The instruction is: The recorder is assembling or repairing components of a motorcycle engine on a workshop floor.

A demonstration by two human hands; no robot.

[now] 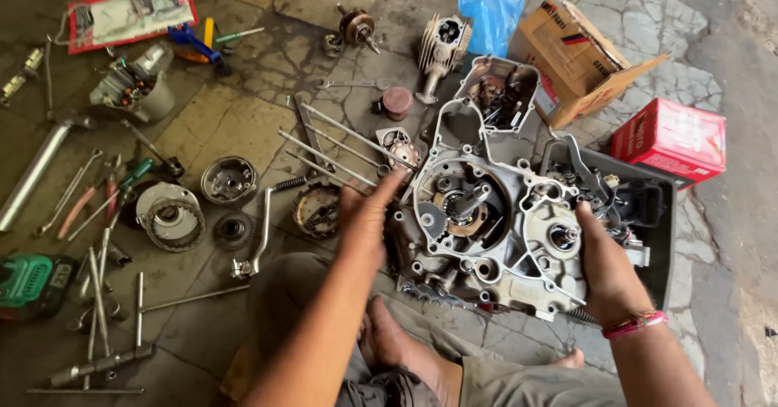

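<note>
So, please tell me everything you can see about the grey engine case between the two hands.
The engine case is a grey, cast-metal-looking housing, open on top and dirty with oil. Inside sit gears and a short shaft on the left, and a smaller round shaft end on the right. Bolt holes run along its rim. It rests low in front of the seated person, tilted slightly toward the camera. The left hand presses its left edge with fingers spread; the right hand grips its right edge. Behind it lies a dark plastic tray.
</note>
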